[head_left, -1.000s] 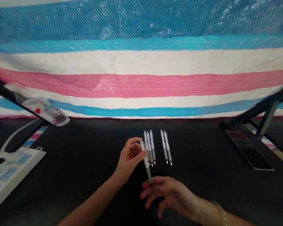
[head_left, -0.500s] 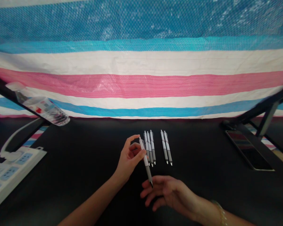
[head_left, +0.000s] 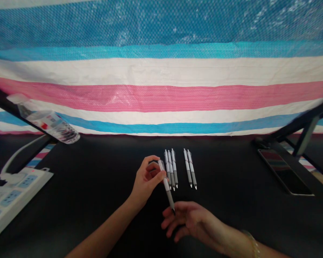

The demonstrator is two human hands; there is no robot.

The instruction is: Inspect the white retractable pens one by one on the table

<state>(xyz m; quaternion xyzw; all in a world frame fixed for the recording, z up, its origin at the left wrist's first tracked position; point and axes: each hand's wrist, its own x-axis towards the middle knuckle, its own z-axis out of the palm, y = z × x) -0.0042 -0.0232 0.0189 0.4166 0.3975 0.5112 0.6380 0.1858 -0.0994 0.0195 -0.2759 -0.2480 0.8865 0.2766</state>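
My left hand (head_left: 148,179) holds a white pen (head_left: 169,193) with a grey grip, pinched between thumb and fingers, its dark tip pointing down towards me. Just below that tip is my right hand (head_left: 188,220), palm turned up and fingers apart, holding nothing; whether the tip touches its fingers I cannot tell. Behind the held pen, three similar pens (head_left: 174,167) lie side by side on the black table (head_left: 226,215), partly covered by it. Two more pens (head_left: 190,168) lie together a little to the right.
A clear plastic bottle (head_left: 56,125) is at the back left, by a dark slanted bar. A white power strip (head_left: 18,193) with a plugged cable lies at left. A phone (head_left: 285,172) lies at right near a black stand (head_left: 303,125). A striped sheet (head_left: 161,96) hangs behind.
The top of the held pen has dropped slightly, with the left index finger now just above it. Both hands otherwise stay almost in place, and the lying pens have not moved.
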